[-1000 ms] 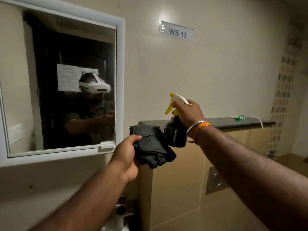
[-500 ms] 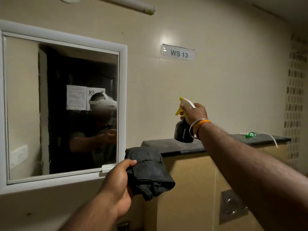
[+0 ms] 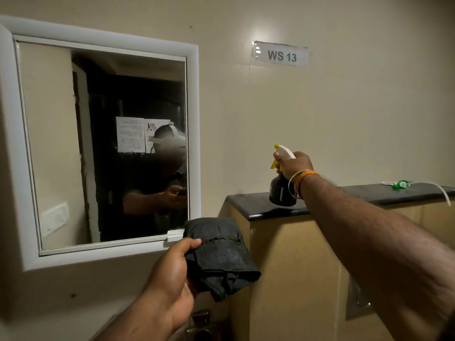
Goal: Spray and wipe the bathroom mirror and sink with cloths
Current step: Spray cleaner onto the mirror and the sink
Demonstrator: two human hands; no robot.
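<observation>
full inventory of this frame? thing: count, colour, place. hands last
mirror: 1, white frame, on the wall at left
sign: 1, clear plate reading WS 13, on the wall right of the mirror
ledge: 1, black top, on a tan boxed wall at right
spray bottle: 1, dark body with white and yellow head, base on or just above the ledge
cloth: 1, black, bunched, in front of the mirror's lower right corner
green item: 1, with a white strap, on the ledge far right
flush plate: 1, metal, on the tan wall at lower right
left hand: grips the cloth
right hand: grips the spray bottle's head; bangles at the wrist
</observation>
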